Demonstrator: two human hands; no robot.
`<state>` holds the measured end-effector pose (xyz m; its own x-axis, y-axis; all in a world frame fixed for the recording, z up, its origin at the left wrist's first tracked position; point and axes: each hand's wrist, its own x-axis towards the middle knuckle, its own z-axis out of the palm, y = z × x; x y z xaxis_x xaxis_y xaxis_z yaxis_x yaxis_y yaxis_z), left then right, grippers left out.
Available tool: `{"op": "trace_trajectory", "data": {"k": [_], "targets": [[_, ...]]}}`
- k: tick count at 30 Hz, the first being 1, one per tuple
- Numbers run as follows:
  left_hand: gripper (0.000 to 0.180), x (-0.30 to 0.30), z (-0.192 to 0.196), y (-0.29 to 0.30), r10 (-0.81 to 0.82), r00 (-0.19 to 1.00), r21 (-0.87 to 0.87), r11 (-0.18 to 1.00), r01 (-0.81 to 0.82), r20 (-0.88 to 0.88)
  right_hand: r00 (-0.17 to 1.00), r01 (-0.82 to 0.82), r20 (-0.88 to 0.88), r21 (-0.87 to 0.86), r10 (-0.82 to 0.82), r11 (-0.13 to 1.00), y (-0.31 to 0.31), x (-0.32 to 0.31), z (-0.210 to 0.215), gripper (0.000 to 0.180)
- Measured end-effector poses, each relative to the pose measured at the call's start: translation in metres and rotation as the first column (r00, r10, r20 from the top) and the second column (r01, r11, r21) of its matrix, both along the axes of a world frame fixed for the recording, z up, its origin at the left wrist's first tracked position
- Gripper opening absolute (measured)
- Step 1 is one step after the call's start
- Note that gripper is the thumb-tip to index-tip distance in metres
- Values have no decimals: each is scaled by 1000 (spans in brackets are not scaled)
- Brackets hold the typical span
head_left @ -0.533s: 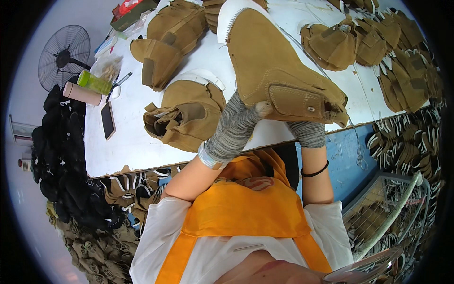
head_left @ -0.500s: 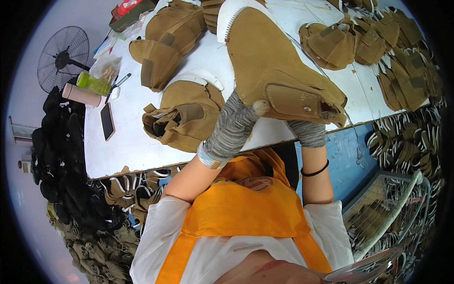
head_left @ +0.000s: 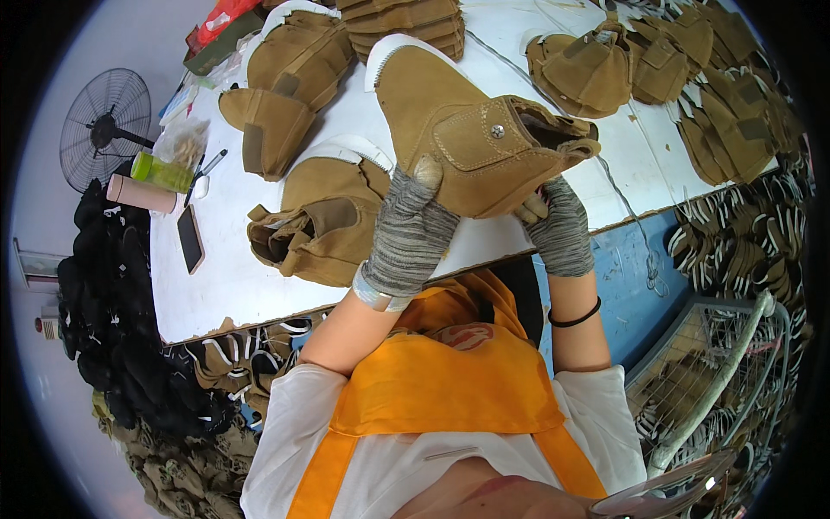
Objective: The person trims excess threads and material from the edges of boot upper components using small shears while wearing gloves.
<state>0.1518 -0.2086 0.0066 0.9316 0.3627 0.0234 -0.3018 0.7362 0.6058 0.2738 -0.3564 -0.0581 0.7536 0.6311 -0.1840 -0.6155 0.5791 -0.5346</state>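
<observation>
Head view: tan boot [head_left: 467,138] in both gloved hands [head_left: 413,233].

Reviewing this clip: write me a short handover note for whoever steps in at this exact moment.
Left hand, gloved, grips the tan suede boot from below, thumb on its side. Right hand, gloved, holds it under the open collar end.
The boot is held up above the white table, its strap flap lying closed with a metal stud showing.
More tan boots lie on the table; a pile of uppers sits far right.
Cannot tell from this view what work on the boot is finished.
</observation>
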Motion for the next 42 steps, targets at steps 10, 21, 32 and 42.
{"op": "trace_trajectory", "data": {"k": [10, 21, 32, 42], "targets": [[59, -3, 16, -6, -7, 998, 41, 999, 10, -68, 314, 792, 879, -33, -359, 610, -13, -22, 64, 45], [68, -7, 30, -14, 104, 986, 310, 949, -59, -132, 488, 561, 842, -505, 230, 656, -22, -18, 88, 28], [78, 7, 54, -21, 232, 898, 725, -677, -127, 373, 687, 446, 710, -582, 156, 680, -30, -17, 67, 34], [54, 39, 28, -18, 140, 987, 706, -706, 48, 73, 820, 289, 524, -728, 232, 621, -45, -15, 36, 40]]}}
